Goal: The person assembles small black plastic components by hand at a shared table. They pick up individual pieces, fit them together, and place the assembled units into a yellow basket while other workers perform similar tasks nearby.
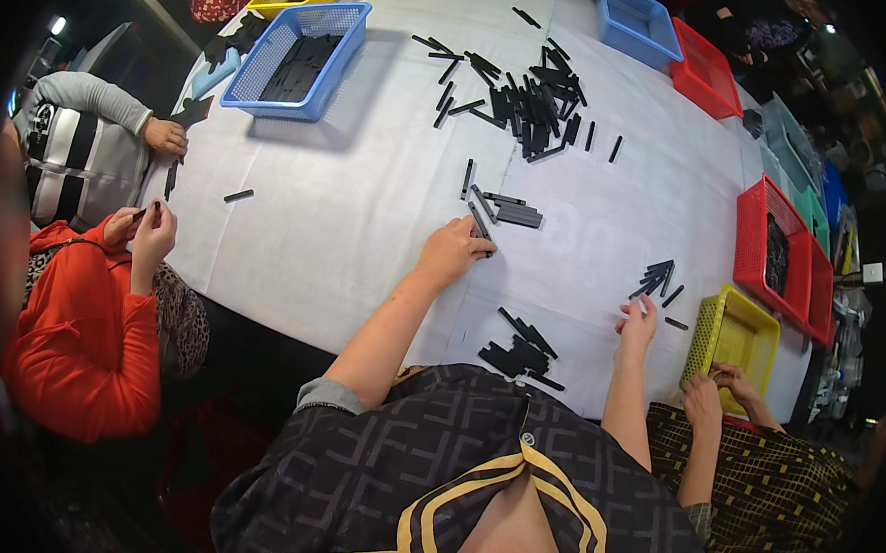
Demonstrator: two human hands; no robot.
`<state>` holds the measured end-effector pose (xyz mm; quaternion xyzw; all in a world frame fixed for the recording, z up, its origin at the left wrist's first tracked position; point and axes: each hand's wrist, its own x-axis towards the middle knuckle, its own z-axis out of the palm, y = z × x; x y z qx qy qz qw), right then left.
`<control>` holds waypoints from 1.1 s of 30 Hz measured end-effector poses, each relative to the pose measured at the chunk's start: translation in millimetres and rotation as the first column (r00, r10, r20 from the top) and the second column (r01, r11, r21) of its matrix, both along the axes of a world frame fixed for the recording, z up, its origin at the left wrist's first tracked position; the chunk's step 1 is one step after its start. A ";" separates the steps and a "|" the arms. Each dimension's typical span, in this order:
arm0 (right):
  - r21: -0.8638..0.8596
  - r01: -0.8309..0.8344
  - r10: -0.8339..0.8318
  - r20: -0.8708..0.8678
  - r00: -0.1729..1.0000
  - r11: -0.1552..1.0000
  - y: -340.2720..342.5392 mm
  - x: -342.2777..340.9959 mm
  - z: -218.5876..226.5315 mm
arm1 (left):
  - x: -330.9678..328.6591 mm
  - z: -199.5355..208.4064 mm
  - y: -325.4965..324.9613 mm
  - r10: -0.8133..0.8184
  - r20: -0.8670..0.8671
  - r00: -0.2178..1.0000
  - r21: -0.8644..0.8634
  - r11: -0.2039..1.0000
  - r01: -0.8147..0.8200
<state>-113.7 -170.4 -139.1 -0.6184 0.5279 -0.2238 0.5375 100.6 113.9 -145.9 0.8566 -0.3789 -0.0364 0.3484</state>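
Note:
Reaching over the table, my left hand (pixel 451 251) has its fingers closed on the near end of a slim black bar (pixel 480 221). Just beyond it lie a loose stack of similar bars (pixel 518 214) and a few single ones. My right hand (pixel 638 325) is further right, palm partly turned up, fingers apart and nothing visible in them. Its fingertips are close to a small fanned group of black bars (pixel 653 279). Between my forearms, near my body, sits another heap of black bars (pixel 521 352).
A large scattered pile of black bars (pixel 537 106) covers the table's far middle. A blue basket (pixel 322 102) holding black pieces stands far left. Red baskets (pixel 755 255) and a yellow basket (pixel 702 335) line the right edge. Co-workers sit on both sides, one in a red top (pixel 80 328).

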 end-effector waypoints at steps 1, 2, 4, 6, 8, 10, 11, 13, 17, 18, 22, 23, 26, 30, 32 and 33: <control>0.016 -0.100 0.099 0.031 0.995 0.995 19.7 9.2 2.5 | -0.3 0.1 0.2 -0.025 0.032 0.999 -0.009 1.000 0.026; 0.087 -0.230 0.227 0.050 0.973 0.969 40.9 17.9 9.0 | -1.0 0.9 -0.3 -0.014 0.021 1.000 -0.009 1.000 0.014; 0.278 -0.433 0.424 0.096 0.901 0.857 81.3 35.6 26.1 | -2.3 4.4 -1.5 0.009 0.000 1.000 -0.007 1.000 -0.009; 0.501 -0.522 0.514 0.168 0.841 0.690 112.1 49.8 43.3 | -9.3 9.7 -2.2 -0.015 -0.027 1.000 -0.123 0.992 0.012; 0.671 -0.520 0.484 0.265 0.834 0.529 130.7 57.9 58.4 | -20.8 26.9 -5.0 -0.090 -0.059 0.994 -0.227 0.971 0.074; 0.783 -0.506 0.387 0.368 0.845 0.361 142.1 61.5 66.8 | -34.3 56.7 -5.9 -0.197 -0.079 0.977 -0.316 0.935 0.163; 0.807 -0.525 0.358 0.421 0.833 0.271 142.3 60.1 71.0 | -40.5 71.4 -7.2 -0.244 -0.037 0.969 -0.331 0.918 0.219; 0.825 -0.559 0.288 0.517 0.806 0.082 143.1 57.2 78.6 | -51.0 95.8 -7.1 -0.329 0.048 0.943 -0.352 0.878 0.324; 0.845 -0.513 0.240 0.472 0.848 0.152 150.6 53.2 107.8 | -54.8 115.4 -0.1 -0.415 0.030 0.909 -0.378 0.837 0.395; 0.814 -0.553 0.264 0.501 0.824 0.180 151.8 52.7 114.0 | -53.2 122.8 0.5 -0.430 -0.083 0.899 -0.477 0.809 0.343; 0.703 -0.682 0.341 0.603 0.721 0.200 155.9 51.1 131.8 | -43.2 131.6 -12.9 -0.029 -0.140 0.990 -0.561 0.826 -0.055; 0.686 -0.702 0.348 0.621 0.702 0.193 159.8 53.4 134.5 | -40.8 131.0 -19.8 0.193 -0.050 0.980 -0.542 0.819 -0.189; 0.744 -0.578 0.289 0.503 0.815 0.334 172.7 59.9 144.8 | -53.9 150.8 -37.9 0.243 0.202 0.949 -0.521 0.847 -0.106; 0.791 -0.311 0.082 0.317 0.945 0.526 197.0 71.2 171.6 | -76.0 158.9 -41.6 0.053 0.270 0.961 -0.535 0.838 0.104; 0.741 -0.590 0.233 0.542 0.807 0.321 170.0 51.1 141.9 | -54.6 153.5 -38.2 0.182 0.183 0.966 -0.531 0.845 -0.059; 0.720 -0.648 0.234 0.604 0.762 0.249 166.8 49.5 137.8 | -44.0 147.4 -38.8 0.256 0.164 0.953 -0.508 0.850 -0.141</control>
